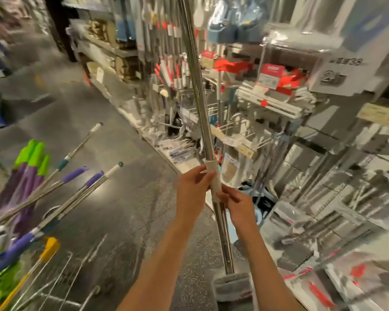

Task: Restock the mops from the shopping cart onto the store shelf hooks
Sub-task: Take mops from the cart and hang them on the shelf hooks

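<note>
Two hands hold one mop (202, 122) upright in the aisle, close to the front of the store shelf (267, 104). Its shiny metal pole runs from the top edge of the view down to a grey head (233, 288) near the floor, by the shelf's bottom edge. A pale collar (212, 176) sits partway down the pole, and both hands meet there. The left hand (192, 187) has its fingers and thumb curled round the collar from the left side. The right hand (238, 205) pinches the collar's lower end from the right, fingers bent close together on it; the blur hides exactly how the fingertips lie.

Beyond the pole, the shelf carries wire hooks (229, 129) with packaged goods, red and white price tags (272, 75) and other long-handled tools hanging higher up. A blue packaged cloth (234, 21) hangs near the shelf's top.

At the lower left corner of the view stands the shopping cart (61, 277), its wire sides showing. More mops (76, 191) lean out of it, their poles angled up and to the right, some with purple grips (74, 173), some with green ones (32, 153), one with a yellow part (51, 248). The speckled grey floor (121, 209) runs between cart and shelf.
</note>
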Action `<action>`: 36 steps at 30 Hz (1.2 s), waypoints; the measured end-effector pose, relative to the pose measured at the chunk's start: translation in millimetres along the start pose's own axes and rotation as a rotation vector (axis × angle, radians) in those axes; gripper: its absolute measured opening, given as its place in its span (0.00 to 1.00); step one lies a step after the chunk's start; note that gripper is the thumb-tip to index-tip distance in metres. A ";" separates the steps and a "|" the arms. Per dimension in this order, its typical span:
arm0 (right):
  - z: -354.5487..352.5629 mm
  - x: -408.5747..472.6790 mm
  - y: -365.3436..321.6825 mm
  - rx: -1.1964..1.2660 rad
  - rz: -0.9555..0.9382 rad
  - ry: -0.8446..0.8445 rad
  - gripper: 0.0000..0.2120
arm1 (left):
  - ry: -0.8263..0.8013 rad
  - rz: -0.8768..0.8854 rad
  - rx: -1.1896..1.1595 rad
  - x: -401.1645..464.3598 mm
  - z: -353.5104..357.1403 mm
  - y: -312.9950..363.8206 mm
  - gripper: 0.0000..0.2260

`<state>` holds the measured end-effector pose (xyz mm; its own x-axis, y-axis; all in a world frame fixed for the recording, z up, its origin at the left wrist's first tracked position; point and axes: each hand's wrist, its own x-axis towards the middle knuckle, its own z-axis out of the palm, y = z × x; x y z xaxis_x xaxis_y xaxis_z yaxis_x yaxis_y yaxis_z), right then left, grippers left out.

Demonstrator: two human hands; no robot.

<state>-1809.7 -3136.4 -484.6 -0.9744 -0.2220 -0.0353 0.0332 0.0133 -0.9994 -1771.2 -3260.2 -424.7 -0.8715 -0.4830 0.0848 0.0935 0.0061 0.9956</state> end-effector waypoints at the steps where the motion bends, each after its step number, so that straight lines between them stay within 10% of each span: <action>1: -10.5 1.8 2.0 0.006 0.007 0.025 0.12 | -0.023 0.011 0.007 1.2 11.4 -1.2 0.10; 36: -149.6 125.5 -15.7 0.069 -0.018 0.819 0.15 | -0.884 0.190 0.087 161.7 241.6 -33.7 0.20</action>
<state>-1965.8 -3018.6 -472.5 -0.8276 0.5605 -0.0313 0.0040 -0.0499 -0.9987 -2031.5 -3127.0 -434.9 -0.9000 0.3811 0.2114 0.2676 0.1002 0.9583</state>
